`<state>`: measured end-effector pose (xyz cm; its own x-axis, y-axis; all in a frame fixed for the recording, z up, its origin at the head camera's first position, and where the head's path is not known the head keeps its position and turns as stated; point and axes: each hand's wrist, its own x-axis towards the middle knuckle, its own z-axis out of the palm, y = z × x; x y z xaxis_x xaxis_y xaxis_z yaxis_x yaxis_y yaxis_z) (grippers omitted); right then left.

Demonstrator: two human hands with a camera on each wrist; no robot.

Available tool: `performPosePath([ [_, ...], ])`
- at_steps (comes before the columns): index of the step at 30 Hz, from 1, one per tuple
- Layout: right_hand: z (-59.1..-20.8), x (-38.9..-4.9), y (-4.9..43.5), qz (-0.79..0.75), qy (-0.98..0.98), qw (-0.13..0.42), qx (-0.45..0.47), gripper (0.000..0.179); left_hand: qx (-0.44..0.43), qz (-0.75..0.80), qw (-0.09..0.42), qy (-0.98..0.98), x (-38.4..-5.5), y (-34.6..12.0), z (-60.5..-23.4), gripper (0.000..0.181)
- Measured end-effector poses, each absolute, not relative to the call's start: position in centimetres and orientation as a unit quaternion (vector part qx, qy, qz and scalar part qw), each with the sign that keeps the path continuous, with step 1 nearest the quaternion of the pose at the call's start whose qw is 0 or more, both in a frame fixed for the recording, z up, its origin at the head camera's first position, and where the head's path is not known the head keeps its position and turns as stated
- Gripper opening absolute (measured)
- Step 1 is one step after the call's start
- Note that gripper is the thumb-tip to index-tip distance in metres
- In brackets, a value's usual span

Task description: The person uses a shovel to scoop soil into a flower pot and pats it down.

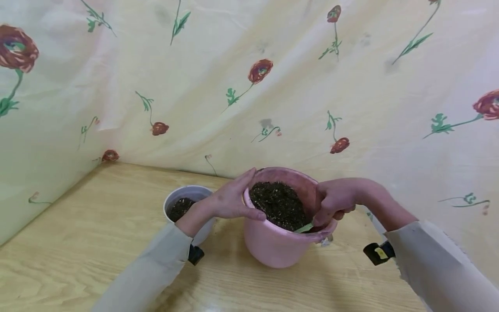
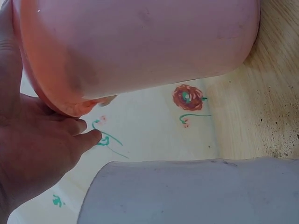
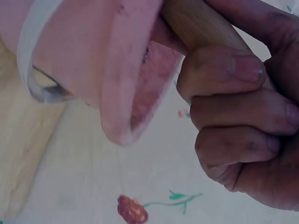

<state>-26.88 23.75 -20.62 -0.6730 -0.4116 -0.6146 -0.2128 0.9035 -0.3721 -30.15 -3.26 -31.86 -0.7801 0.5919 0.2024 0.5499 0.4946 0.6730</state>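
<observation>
on my feed: one pink bucket [image 1: 270, 249], standing on the wood-grain table [image 1: 78, 242], holding dark soil [image 1: 277, 203]; left hand [image 1: 230, 199] gripping its rim. one wooden-handled tool [image 3: 201, 23], green end at the soil, clasped in the right hand's [image 1: 335, 197] curled fingers. one whitish pot [image 1: 203, 234], soil inside, i note left of the bucket.

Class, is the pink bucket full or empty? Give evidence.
Neither: the pink bucket is partly filled; in the head view, dark soil lies below its rim.

Cream sheet [image 1: 210, 86] with red flowers [image 1: 260, 71] behind and left of light wood-grain tabletop [image 1: 85, 234]
</observation>
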Motion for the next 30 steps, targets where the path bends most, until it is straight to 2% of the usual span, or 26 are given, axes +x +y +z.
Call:
performPosePath([
  [6, -22.3, -27.8, 22.1, -0.156, 0.876, 0.387, -0.241, 0.041, 0.322, 0.373, 0.030, 0.869, -30.2, -3.4, -31.9, 0.131],
  [9, -22.7, -27.6, 22.0, -0.165, 0.877, 0.380, -0.242, 0.038, 0.328, 0.376, 0.030, 0.866, -30.2, -3.3, -31.7, 0.131],
  [13, -23.8, -27.1, 21.9, -0.171, 0.897, 0.323, -0.249, 0.033, 0.337, 0.382, 0.031, 0.860, -30.2, -3.3, -31.6, 0.130],
  [23, -26.7, -26.3, 21.1, -0.174, 0.935, 0.179, -0.252, 0.037, 0.350, 0.382, 0.038, 0.855, -30.7, -3.4, -31.6, 0.130],
  [26, -27.3, -26.1, 21.2, -0.192, 0.940, 0.156, -0.234, 0.033, 0.350, 0.388, 0.044, 0.851, -30.7, -3.4, -31.5, 0.132],
  [30, -28.0, -26.4, 21.2, -0.206, 0.947, 0.121, -0.215, 0.040, 0.350, 0.393, 0.043, 0.849, -30.7, -3.2, -31.4, 0.131],
])
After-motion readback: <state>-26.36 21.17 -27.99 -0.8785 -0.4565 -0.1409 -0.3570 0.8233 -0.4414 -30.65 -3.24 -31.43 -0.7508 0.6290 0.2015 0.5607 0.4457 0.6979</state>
